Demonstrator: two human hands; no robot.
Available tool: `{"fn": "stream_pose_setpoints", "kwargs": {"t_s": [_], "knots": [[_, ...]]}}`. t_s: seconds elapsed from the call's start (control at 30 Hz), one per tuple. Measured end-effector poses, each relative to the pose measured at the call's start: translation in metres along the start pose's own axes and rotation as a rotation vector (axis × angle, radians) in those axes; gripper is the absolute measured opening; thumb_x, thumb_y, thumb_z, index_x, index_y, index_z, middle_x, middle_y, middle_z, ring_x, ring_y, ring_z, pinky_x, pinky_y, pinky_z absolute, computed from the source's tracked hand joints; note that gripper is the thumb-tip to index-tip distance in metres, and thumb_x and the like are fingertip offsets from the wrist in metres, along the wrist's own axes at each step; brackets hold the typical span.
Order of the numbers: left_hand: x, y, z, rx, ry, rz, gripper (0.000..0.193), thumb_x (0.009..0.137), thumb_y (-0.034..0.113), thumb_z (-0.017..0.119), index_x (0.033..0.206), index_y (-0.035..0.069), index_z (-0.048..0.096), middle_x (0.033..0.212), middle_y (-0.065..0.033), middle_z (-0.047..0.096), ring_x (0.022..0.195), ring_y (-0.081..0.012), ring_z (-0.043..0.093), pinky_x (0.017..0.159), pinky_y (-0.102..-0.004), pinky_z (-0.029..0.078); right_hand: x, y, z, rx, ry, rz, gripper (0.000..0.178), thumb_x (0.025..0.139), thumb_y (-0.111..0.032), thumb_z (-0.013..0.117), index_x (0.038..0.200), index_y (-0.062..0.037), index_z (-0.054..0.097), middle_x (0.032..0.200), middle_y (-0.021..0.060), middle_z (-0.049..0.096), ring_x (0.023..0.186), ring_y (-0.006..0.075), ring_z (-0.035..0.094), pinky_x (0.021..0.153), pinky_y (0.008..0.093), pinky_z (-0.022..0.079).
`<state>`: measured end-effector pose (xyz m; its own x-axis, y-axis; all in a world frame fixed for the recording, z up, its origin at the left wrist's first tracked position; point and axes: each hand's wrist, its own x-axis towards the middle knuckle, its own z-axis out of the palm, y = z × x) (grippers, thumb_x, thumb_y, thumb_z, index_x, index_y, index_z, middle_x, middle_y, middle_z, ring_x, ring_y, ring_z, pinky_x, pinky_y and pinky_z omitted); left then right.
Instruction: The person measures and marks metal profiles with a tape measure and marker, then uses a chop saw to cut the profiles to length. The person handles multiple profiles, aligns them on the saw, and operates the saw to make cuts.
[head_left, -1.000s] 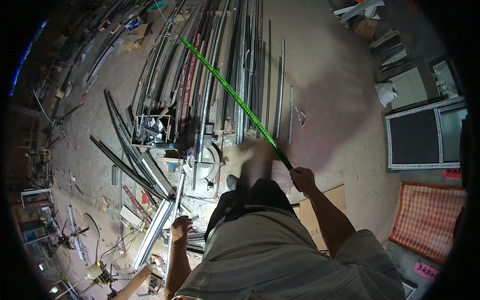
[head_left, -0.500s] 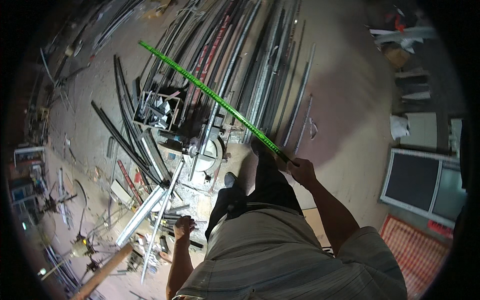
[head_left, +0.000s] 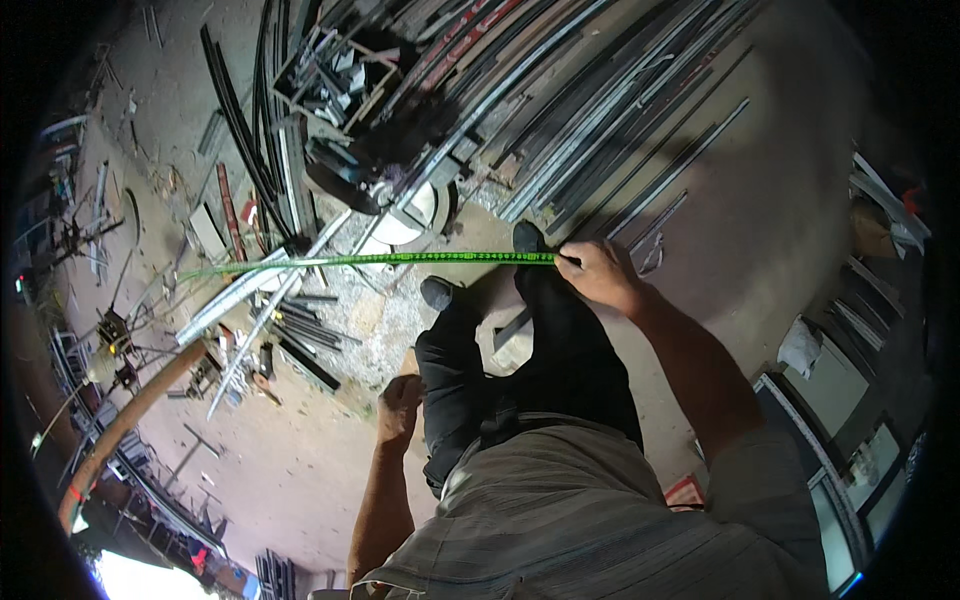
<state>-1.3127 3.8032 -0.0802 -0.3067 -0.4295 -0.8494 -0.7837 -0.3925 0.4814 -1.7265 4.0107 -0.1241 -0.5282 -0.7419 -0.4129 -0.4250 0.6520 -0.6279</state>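
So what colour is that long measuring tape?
The measuring tape is bright green with dark markings, showing best in the head view.

Right hand (head_left: 598, 273) forward — clenched; left hand (head_left: 400, 405) lower.

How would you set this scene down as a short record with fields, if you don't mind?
Right hand: right hand grips one end of a green marked tape
Tape: stretches out leftward in the picture; whether it touches the bars below cannot be told
Left hand: left hand curled beside the dark trousers; nothing seen in it
Ahead: pale round machine base, long metal bars on the floor
Upper left: open box of offcuts
Lower left: brown pole
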Motion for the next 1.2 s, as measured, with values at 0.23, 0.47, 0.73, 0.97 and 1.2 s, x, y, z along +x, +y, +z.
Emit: {"fn": "stream_pose_setpoints", "kwargs": {"t_s": [0.23, 0.47, 0.73, 0.97, 1.2], "knots": [[0.068, -0.007, 0.025, 0.284, 0.005, 0.223, 0.031, 0.108, 0.025, 0.057, 0.115, -0.002, 0.072, 0.104, -0.0216, 0.076, 0.098, -0.0353, 0.075, 0.085, -0.0391, 0.057, 0.065, 0.010, 0.059, -0.199, -0.295, -0.033, 0.028, 0.096, -0.037, 0.070, 0.096, -0.0098, 0.077, 0.090, 0.0197, 0.075, 0.088, 0.0441, 0.073, 0.079, 0.0555, 0.057], [0.176, -0.073, 0.030, 0.474, -0.096, 0.563, 0.014, 0.097, -0.003, 0.062, 0.110, -0.003, 0.066, 0.112, -0.0227, 0.069, 0.097, -0.0407, 0.072, 0.082, -0.0422, 0.061, 0.123, 0.011, 0.142, -0.321, -0.440, -0.010, 0.026, 0.097, -0.034, 0.069, 0.100, -0.0098, 0.078, 0.097, 0.0214, 0.075, 0.097, 0.0451, 0.072, 0.087, 0.0558, 0.056], [0.272, -0.113, 0.046, 0.288, -0.039, 0.275, 0.026, 0.105, 0.021, 0.063, 0.119, 0.001, 0.071, 0.114, -0.0247, 0.074, 0.106, -0.0430, 0.071, 0.093, -0.0465, 0.056, 0.180, 0.040, 0.244, -0.381, -0.489, -0.061, 0.026, 0.098, -0.034, 0.069, 0.098, -0.0091, 0.078, 0.092, 0.0218, 0.074, 0.093, 0.0468, 0.071, 0.083, 0.0552, 0.056], [0.329, -0.118, 0.052, 0.462, -0.022, 0.428, 0.025, 0.104, 0.021, 0.065, 0.119, 0.002, 0.072, 0.114, -0.0238, 0.073, 0.108, -0.0440, 0.070, 0.095, -0.0482, 0.057, 0.225, 0.062, 0.306, -0.443, -0.611, -0.052, 0.027, 0.100, -0.035, 0.069, 0.103, -0.0099, 0.079, 0.098, 0.0210, 0.076, 0.099, 0.0453, 0.073, 0.089, 0.0544, 0.056], [0.337, -0.085, 0.032, 0.554, 0.111, 0.583, 0.027, 0.105, 0.022, 0.066, 0.118, -0.001, 0.073, 0.113, -0.0244, 0.073, 0.104, -0.0442, 0.071, 0.091, -0.0487, 0.057, 0.254, 0.115, 0.380, -0.476, -0.676, -0.124, 0.030, 0.097, -0.041, 0.069, 0.111, -0.0175, 0.081, 0.101, 0.0195, 0.077, 0.104, 0.0432, 0.071, 0.093, 0.0529, 0.055]]}}
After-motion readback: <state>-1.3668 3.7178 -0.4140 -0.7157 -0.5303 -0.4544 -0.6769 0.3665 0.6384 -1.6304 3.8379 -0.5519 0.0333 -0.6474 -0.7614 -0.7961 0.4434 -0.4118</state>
